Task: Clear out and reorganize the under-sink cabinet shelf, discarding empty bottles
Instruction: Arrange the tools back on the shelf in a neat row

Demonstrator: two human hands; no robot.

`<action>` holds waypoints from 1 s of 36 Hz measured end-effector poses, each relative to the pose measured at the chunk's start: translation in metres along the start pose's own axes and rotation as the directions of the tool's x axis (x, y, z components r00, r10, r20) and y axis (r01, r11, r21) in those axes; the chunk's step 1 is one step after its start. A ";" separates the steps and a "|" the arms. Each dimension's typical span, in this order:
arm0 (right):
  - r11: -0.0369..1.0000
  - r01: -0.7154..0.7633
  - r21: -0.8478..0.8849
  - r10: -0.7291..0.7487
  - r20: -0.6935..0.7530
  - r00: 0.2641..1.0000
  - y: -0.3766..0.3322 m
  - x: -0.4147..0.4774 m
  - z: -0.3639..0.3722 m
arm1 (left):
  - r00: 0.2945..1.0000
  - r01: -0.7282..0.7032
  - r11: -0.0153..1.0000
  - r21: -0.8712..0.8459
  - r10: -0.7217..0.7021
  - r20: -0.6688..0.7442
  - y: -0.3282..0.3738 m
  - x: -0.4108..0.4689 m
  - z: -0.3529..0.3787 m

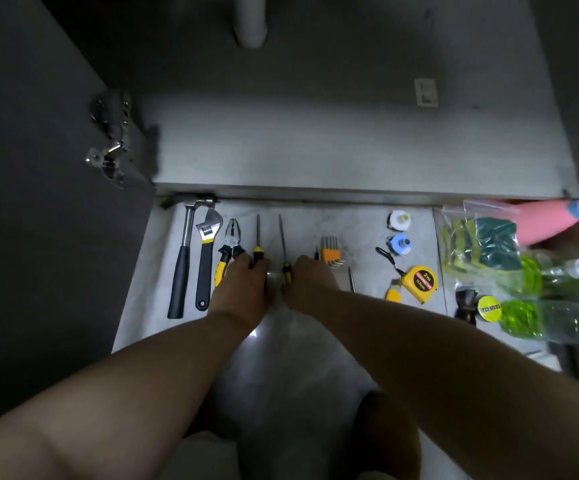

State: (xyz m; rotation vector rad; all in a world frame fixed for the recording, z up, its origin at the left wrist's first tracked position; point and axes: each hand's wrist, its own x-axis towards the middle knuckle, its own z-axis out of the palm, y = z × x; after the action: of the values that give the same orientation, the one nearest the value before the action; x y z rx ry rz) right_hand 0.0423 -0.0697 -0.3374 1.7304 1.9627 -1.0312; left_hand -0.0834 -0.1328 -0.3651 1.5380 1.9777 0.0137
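Observation:
The cabinet shelf (350, 150) lies bare under the drain pipe (250, 19). Tools lie in a row on the floor in front of it. My left hand (241, 285) covers the yellow-black handle of the first screwdriver (257, 237), its fingers curled over it. The second screwdriver (285, 258) lies between my hands. My right hand (310, 284) is just right of its handle, knuckles up, with its fingertips hidden near the hex key set (331, 252). Two clear bottles with green labels (537, 275) (558, 322) lie on the floor at the right.
A hammer (184, 258), a wrench (206, 258) and pliers (229, 251) lie left of my hands. Two tape rolls (399, 232), a yellow tape measure (419, 284), bagged sponges (482, 244) and a pink object (544, 220) are at the right. The open cabinet door (38, 168) stands at the left.

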 end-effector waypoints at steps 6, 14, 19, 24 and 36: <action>0.994 -0.061 0.088 0.065 -0.043 0.997 -0.002 0.005 0.011 | 0.999 -0.020 1.000 -0.013 0.021 0.024 -0.004 -0.007 0.001; 0.985 -0.080 0.155 0.086 -0.031 0.996 -0.004 0.009 0.029 | 0.992 -0.089 0.993 0.071 0.095 -0.077 -0.001 -0.018 -0.004; 0.990 -0.024 0.141 0.027 -0.022 0.999 -0.005 0.008 0.034 | 0.962 -0.240 0.950 0.200 0.260 -0.081 -0.006 -0.015 -0.001; 0.991 0.101 0.093 -0.100 -0.014 0.995 0.009 0.002 0.029 | 0.947 -0.299 0.930 0.214 0.316 -0.052 -0.007 -0.012 0.000; 0.939 0.274 -0.206 -0.287 -0.037 0.957 0.060 -0.011 0.018 | 0.934 -0.341 0.905 0.256 0.357 -0.015 -0.004 -0.013 0.000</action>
State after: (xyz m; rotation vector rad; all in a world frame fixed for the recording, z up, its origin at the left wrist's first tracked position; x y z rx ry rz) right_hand 0.0981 -0.0900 -0.3601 1.4243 2.3179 -0.8347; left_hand -0.0849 -0.1452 -0.3607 2.0650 1.7739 -0.0421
